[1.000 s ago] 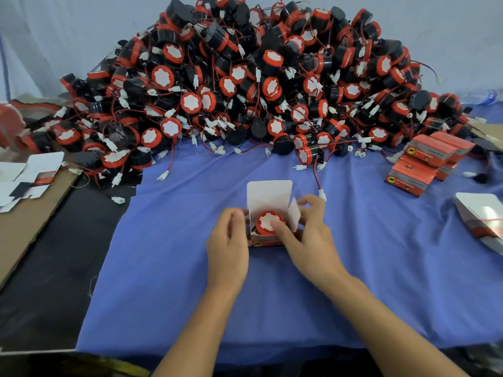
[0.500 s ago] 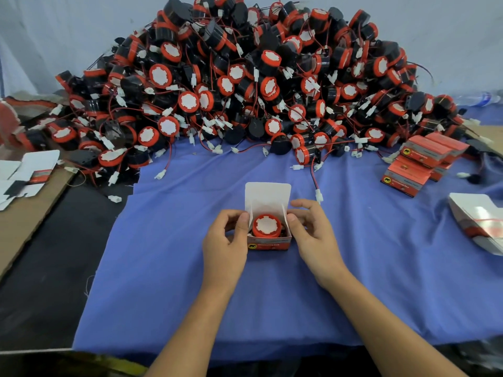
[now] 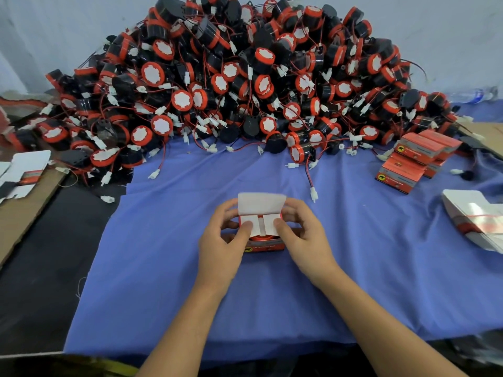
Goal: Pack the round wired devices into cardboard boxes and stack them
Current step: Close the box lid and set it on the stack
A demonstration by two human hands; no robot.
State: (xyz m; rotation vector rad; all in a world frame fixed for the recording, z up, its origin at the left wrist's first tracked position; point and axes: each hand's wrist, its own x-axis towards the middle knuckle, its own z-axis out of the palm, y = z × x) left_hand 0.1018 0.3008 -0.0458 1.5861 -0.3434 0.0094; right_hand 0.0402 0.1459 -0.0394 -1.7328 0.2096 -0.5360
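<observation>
Small red cardboard box (image 3: 263,246) sits upright on blue cloth (image 3: 163,254), near centre, gripped by left hand (image 3: 220,240) and right hand (image 3: 302,235). Two white side flaps (image 3: 251,223) are folded in over the opening; top flap (image 3: 261,204) is up and blurred. Round wired device (image 3: 260,238) sits inside, only a red sliver showing. Big pile of loose black-and-red devices (image 3: 245,91) with red wires and white plugs lies behind. Closed red boxes (image 3: 416,159) are stacked far right.
</observation>
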